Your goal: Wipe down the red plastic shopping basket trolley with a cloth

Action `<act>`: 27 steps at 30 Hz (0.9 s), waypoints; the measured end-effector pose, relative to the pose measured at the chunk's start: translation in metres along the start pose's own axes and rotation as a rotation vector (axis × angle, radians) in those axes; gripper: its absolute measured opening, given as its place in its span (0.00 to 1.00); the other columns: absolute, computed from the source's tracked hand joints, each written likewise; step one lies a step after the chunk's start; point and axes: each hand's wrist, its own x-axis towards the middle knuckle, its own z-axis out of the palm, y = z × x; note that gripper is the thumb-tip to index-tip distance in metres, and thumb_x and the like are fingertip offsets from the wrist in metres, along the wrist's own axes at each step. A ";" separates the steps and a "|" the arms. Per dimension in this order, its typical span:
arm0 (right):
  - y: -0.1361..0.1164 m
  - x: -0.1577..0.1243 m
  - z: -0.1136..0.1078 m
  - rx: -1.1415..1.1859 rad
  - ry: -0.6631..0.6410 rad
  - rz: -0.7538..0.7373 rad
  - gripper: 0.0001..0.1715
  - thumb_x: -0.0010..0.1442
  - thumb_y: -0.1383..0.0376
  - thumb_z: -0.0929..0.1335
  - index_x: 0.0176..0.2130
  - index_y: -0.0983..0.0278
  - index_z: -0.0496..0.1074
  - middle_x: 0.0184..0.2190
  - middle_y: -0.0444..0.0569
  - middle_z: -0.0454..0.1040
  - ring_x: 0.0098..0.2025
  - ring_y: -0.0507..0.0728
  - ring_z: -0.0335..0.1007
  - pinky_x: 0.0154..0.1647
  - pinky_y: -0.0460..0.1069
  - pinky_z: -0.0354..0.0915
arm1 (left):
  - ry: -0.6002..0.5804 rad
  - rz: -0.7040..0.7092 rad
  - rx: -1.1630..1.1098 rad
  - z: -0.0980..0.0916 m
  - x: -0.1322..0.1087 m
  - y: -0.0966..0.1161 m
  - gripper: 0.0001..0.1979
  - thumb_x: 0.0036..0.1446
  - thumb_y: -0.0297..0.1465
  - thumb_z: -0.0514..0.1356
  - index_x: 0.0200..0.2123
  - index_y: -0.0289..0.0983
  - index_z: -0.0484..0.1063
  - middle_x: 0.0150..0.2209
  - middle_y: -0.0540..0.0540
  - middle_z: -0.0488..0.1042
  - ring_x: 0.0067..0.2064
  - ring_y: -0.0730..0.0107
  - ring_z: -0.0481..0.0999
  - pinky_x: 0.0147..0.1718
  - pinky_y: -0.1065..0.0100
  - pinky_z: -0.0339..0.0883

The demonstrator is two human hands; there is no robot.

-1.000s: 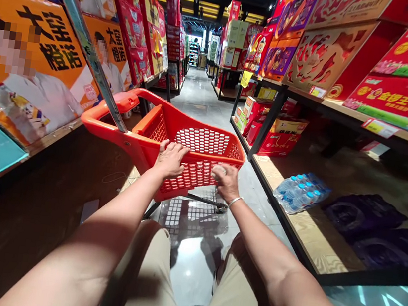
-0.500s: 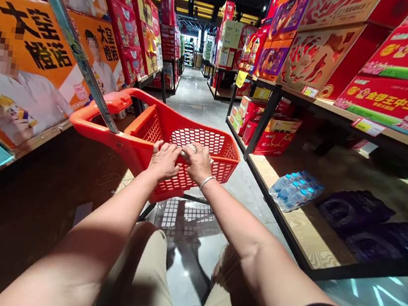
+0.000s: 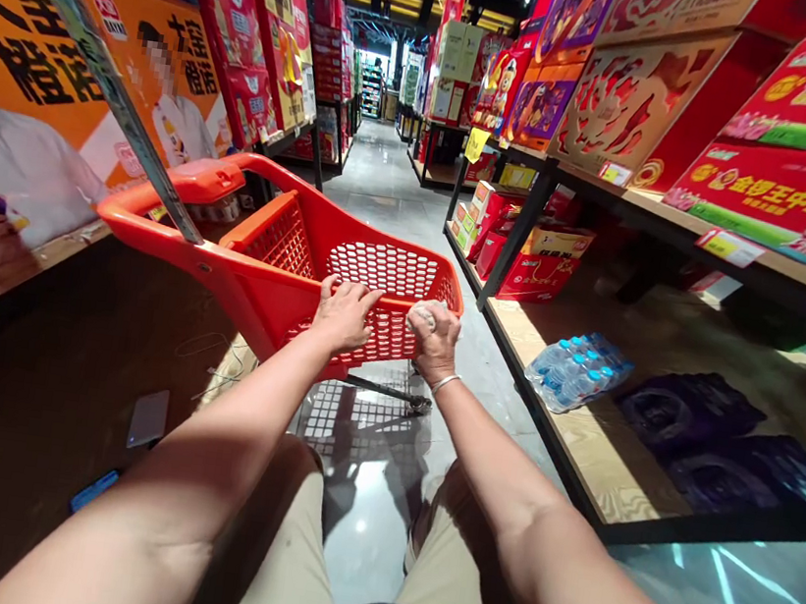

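Observation:
A red shopping cart with a perforated basket stands in front of me, its handle towards the left. My left hand rests on the near rim of the basket, fingers spread over the edge. Further right, my right hand, with a bracelet at the wrist, is closed round a crumpled whitish cloth near the basket's front corner. Much of the cloth is hidden by the fingers.
On the left, a shelf holds orange cartons; two phones, one white and one blue, lie below. The right shelf bears gift boxes and bottled water. A tiled aisle runs ahead.
My right hand has moved right along the rim with the cloth, away from my left hand, which has shifted slightly right. The cart appears further left, and more of the phones shows.

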 end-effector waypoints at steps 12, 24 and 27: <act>0.013 -0.032 0.013 0.003 -0.182 0.008 0.17 0.67 0.65 0.66 0.50 0.49 0.78 0.57 0.49 0.68 0.55 0.63 0.58 0.54 0.58 0.61 | 0.048 -0.009 -0.058 0.012 0.002 -0.011 0.27 0.54 0.34 0.59 0.59 0.45 0.70 0.52 0.42 0.73 0.58 0.51 0.66 0.68 0.46 0.39; -0.009 -0.061 0.025 0.074 -0.161 0.054 0.23 0.56 0.76 0.65 0.42 0.53 0.81 0.48 0.49 0.73 0.49 0.61 0.63 0.48 0.54 0.66 | 0.021 -0.021 -0.055 0.009 -0.001 -0.020 0.24 0.54 0.33 0.58 0.56 0.45 0.71 0.51 0.43 0.73 0.57 0.52 0.67 0.67 0.45 0.39; -0.005 -0.040 0.000 0.117 -0.017 0.096 0.26 0.56 0.75 0.65 0.48 0.53 0.80 0.53 0.50 0.69 0.54 0.62 0.62 0.54 0.56 0.65 | 0.035 -0.010 -0.053 0.010 -0.002 -0.023 0.24 0.55 0.33 0.57 0.56 0.44 0.71 0.51 0.44 0.73 0.57 0.52 0.67 0.67 0.45 0.39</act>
